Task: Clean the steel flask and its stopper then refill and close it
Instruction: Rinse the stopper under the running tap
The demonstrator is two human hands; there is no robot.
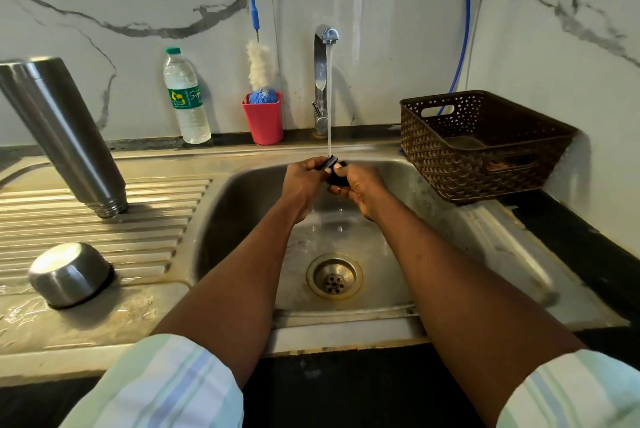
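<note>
While your left hand (303, 178) and right hand (360, 185) both pinched the black stopper (335, 171) under the tap (325, 43), turning it would have rinsed every groove; the flask (59, 129) stood inverted left of the tap.

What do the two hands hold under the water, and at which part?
Both hands hold the black stopper under the tap: the left hand at its left end, the right hand round its right side.
</note>
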